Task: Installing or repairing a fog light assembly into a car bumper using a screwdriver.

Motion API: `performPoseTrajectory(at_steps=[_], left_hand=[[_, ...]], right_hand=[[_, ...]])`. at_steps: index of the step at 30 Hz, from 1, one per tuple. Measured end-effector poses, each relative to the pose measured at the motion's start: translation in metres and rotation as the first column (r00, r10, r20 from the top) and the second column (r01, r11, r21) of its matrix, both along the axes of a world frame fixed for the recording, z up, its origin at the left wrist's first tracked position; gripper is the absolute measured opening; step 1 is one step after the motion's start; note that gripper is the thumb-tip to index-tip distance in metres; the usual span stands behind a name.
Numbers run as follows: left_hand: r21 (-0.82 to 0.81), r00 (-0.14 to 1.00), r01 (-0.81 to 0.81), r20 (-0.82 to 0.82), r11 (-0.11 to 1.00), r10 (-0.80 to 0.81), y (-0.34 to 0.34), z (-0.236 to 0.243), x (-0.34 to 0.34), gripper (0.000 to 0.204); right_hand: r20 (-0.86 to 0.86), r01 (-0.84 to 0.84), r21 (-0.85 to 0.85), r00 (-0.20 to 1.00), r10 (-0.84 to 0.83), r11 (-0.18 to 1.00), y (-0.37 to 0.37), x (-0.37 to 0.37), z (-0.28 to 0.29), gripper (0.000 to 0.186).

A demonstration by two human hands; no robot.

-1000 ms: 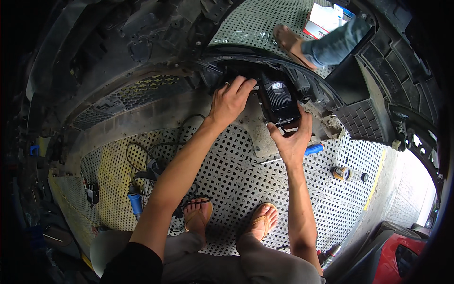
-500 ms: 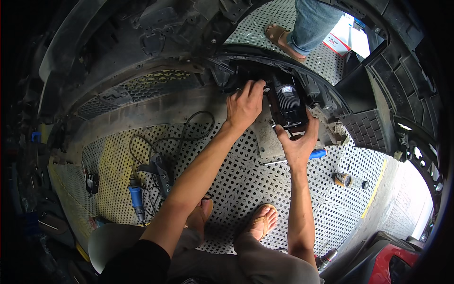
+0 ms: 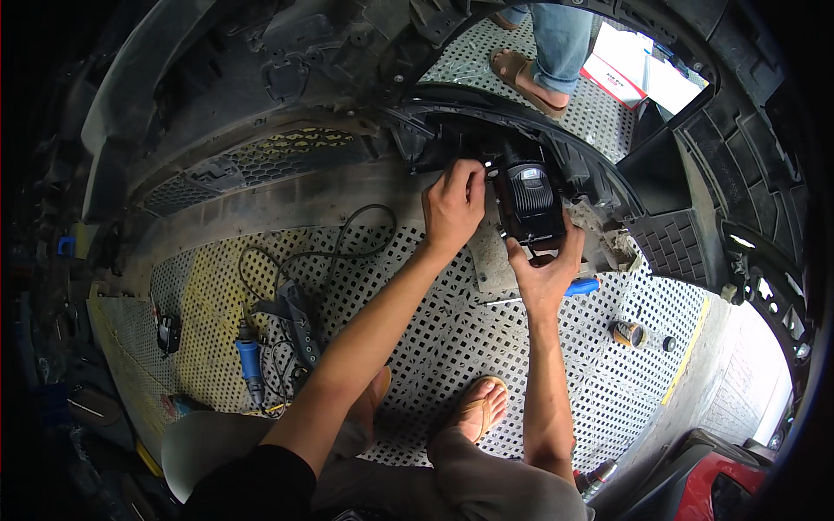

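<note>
A black finned lamp unit [image 3: 532,195] sits in a dark housing on the inside of a large black plastic car bumper [image 3: 261,178]. My right hand [image 3: 547,265] grips the lower end of the unit, thumb on its left side and fingers on its right. My left hand [image 3: 453,204] has its fingers curled together just left of the unit, beside a small shiny fitting [image 3: 490,169]; what they hold, if anything, I cannot make out. Below my right hand a blue-handled screwdriver [image 3: 580,286] lies flat, its shaft pointing left.
Another person's sandalled foot and jeans [image 3: 543,61] are beyond the bumper, beside a white-and-red box [image 3: 612,74]. On the perforated mat are a blue power tool [image 3: 249,365], a power strip [image 3: 300,339], black cables and a small can [image 3: 627,334]. A red car part [image 3: 721,486] is lower right.
My left hand has drawn down from the top left of the unit, fingers more curled. My right hand stays on the unit. The other person's leg has shifted, showing more of the box.
</note>
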State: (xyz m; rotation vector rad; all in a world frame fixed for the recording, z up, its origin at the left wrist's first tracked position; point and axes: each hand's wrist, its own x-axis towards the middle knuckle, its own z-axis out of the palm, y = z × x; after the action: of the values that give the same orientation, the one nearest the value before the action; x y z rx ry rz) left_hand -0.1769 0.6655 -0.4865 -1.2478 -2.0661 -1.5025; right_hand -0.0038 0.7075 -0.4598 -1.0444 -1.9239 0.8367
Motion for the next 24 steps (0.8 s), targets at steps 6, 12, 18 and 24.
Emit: performPoseTrajectory(at_steps=[6,12,18,24], left_hand=[[0.26,0.69,0.119,0.673,0.958,-0.268,0.003,-0.005,0.011,0.027],[0.086,0.838,0.149,0.517,0.985,-0.172,0.002,-0.007,0.008,0.046],[0.12,0.826,0.178,0.521,0.977,-0.214,-0.005,0.001,0.001,0.042],[0.101,0.507,0.336,0.819,0.936,-0.27,-0.011,0.023,-0.01,0.034]], right_hand=[[-0.009,0.004,0.006,1.0,-0.004,1.0,0.0,0.001,-0.001,0.088],[-0.005,0.005,-0.001,1.0,-0.005,1.0,0.001,0.0,-0.001,0.088],[-0.003,0.005,-0.027,1.0,-0.005,1.0,0.001,-0.001,0.0,0.089],[0.033,0.016,0.008,0.999,-0.016,1.0,-0.001,-0.001,-0.001,0.09]])
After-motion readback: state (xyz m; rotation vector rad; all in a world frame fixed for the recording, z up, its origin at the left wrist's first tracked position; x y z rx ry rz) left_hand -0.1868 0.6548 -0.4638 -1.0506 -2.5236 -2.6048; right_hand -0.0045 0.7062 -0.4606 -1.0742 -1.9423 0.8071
